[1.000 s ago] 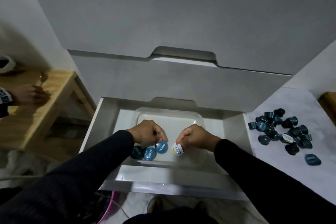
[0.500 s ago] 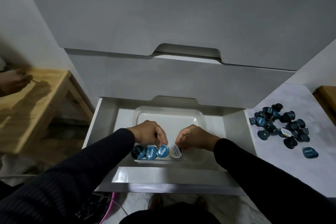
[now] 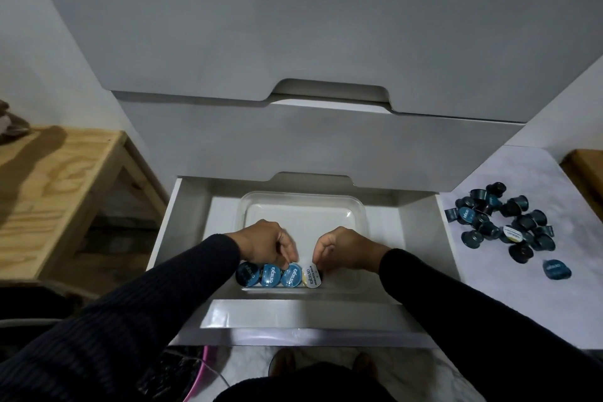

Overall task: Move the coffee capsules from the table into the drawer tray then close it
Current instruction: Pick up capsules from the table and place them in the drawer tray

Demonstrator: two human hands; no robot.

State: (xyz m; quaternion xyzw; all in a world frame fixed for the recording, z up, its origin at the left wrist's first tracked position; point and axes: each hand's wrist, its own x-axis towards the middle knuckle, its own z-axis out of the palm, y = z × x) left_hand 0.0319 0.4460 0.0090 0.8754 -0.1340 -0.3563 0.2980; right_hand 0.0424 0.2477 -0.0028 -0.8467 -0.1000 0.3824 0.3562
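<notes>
Since a second ago the loose capsules under the hands have been stood into a tidy row of four along the tray's near wall, and the person at the wooden table on the left has gone from view.

The left hand curls over the third blue capsule, fingertips pinching its rim. The right hand curls over the white capsule, fingers on its right edge, pressing it against the blue ones. Two more blue capsules complete the row in the clear tray, which sits in the open drawer. The rest of the tray floor is bare.

The step in hand looks like seating this first batch. Most of the work remains: a heap of capsules lies on the bench to the right, well apart from the drawer, with one capsule lying alone nearer the person.

Next, the hands should let go without tipping the row, then the right hand reaches to the heap for more. The drawer closes only when the bench holds none.
</notes>
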